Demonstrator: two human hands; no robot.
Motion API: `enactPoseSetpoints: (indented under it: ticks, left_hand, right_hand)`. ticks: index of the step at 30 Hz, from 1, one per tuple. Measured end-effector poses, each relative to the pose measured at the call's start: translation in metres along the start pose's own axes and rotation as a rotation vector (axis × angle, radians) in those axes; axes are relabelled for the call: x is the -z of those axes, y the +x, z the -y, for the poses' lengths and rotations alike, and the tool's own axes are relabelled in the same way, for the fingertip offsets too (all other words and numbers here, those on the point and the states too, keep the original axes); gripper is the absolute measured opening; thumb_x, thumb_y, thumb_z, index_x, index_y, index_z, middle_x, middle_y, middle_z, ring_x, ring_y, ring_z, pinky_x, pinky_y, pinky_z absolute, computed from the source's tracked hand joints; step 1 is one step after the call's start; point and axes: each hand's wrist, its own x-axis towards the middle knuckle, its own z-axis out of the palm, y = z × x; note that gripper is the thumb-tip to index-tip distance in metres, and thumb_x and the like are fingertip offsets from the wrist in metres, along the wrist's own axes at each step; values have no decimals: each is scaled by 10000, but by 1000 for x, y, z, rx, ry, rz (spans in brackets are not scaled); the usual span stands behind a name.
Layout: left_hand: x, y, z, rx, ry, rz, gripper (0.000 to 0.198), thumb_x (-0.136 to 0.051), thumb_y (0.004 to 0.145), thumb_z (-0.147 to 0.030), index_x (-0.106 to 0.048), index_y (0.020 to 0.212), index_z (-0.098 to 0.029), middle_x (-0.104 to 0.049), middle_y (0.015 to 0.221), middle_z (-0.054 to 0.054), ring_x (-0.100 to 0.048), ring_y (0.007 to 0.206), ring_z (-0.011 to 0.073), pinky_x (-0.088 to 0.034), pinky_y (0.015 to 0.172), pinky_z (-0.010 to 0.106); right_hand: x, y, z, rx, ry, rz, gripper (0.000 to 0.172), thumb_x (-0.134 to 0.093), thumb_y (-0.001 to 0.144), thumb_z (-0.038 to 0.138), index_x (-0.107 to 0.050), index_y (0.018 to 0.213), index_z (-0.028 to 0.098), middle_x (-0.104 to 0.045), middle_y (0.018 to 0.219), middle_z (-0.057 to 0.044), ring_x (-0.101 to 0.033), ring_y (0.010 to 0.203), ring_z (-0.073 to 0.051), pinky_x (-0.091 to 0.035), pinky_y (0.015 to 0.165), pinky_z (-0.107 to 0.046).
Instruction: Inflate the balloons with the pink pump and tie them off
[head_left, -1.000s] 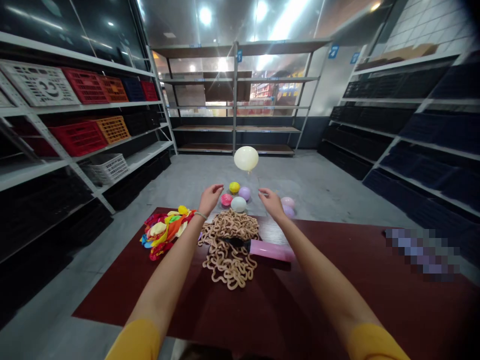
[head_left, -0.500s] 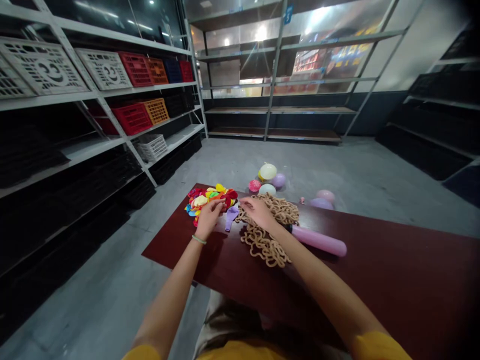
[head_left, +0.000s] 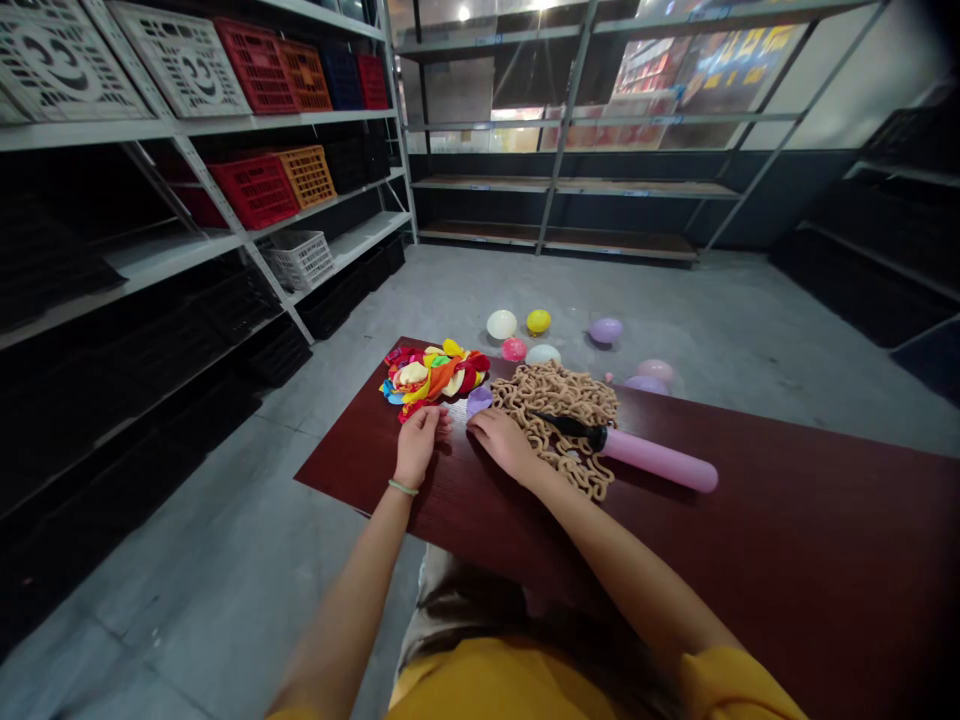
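Note:
A limp purple balloon (head_left: 480,401) lies on the dark red table, its lower part hidden at my right hand (head_left: 501,440). The fingers of that hand are bent down and closed at the balloon's near end. My left hand (head_left: 418,446), with a pale green band at the wrist, is just left of it; its fingers curl inward and what they may hold is hidden. Right beyond my left hand is a heap of uninflated balloons (head_left: 439,378) in several colours. Tan, curly long balloons (head_left: 559,395) lie tangled beside my right hand, with a pink-barrelled hand pump (head_left: 660,460) across them, its black nozzle pointing left.
The table (head_left: 810,540) stretches away to the right. On the floor beyond it lie inflated balloons: white (head_left: 502,324), yellow (head_left: 538,321), purple (head_left: 605,331) and others. Shelving with crates (head_left: 259,190) stands on the left, and a metal rack (head_left: 568,140) at the back.
The view has tipped downward. My right hand has come down onto the purple balloon, and my left hand has drawn back from the heap. On the floor, the white, yellow and purple balloons have spread apart.

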Motion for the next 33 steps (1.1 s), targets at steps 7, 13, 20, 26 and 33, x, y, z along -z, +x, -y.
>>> enactPoseSetpoints:
  ticks: [7,13,20,26,33]
  left_hand:
    - [-19,-23,-13,79,-62,311,471,-682,805,-585,-724,906,-127,-732,837,105,-689,692,190,-573,638,310]
    - [-67,-46,-19,348,-300,531,528,-557,886,-624,-731,954,-130,-746,979,162,-718,902,260,-589,777,363]
    - [-105,-55,-30,332,-537,374,413,-581,934,-483,-703,1106,-129,-744,1080,138,-705,1010,238,-589,796,302]
    - [-125,-63,-28,328,-509,429,310,-673,898,-321,-702,1133,-120,-753,1058,143,-726,968,231,-582,842,328]
    - [-139,-58,-13,303,-443,448,310,-687,881,-255,-670,1163,-127,-756,1042,134,-734,926,213,-575,899,373]
  right_hand:
    - [56,15,9,-15,58,-127,149,-548,953,197,-696,974,189,-718,978,-68,-680,898,-176,-541,782,-297]
    - [99,-9,47,128,-39,-79,144,-572,938,142,-699,956,207,-700,940,-44,-648,886,-171,-522,815,-311]
    - [104,-73,60,213,-235,-140,213,-479,994,170,-689,971,196,-680,995,-89,-579,969,-230,-502,908,-420]
    - [117,-106,51,215,-293,-194,202,-477,1003,182,-671,1058,198,-687,1029,-81,-582,950,-219,-530,880,-409]
    - [157,-138,1,19,-585,-159,270,-452,1003,241,-654,1178,201,-679,1134,-107,-605,1060,-233,-511,959,-395]
